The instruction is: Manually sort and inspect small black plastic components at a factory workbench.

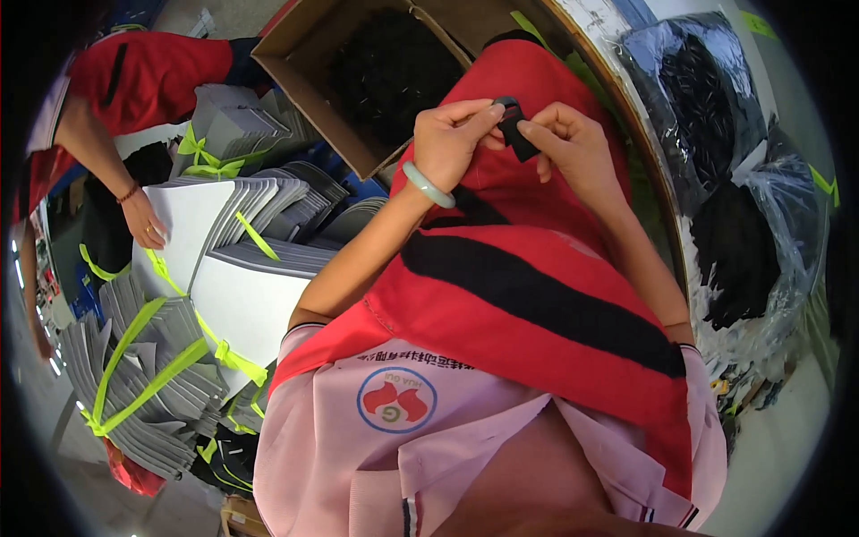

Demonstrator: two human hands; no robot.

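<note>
We pinch small black piece (515,128) between left hand (450,143) and right hand (573,143), both grips closed on it, over red apron. Work midway; open cardboard box (309,67) of black pieces waits beyond.

Both hands, left hand (450,143) and right hand (573,143), pinch a small black piece (515,130) over a red-and-black apron (537,295); cardboard box (304,80) far left.

Red cloth (537,331), black stripes; small black piece (516,128).
</note>
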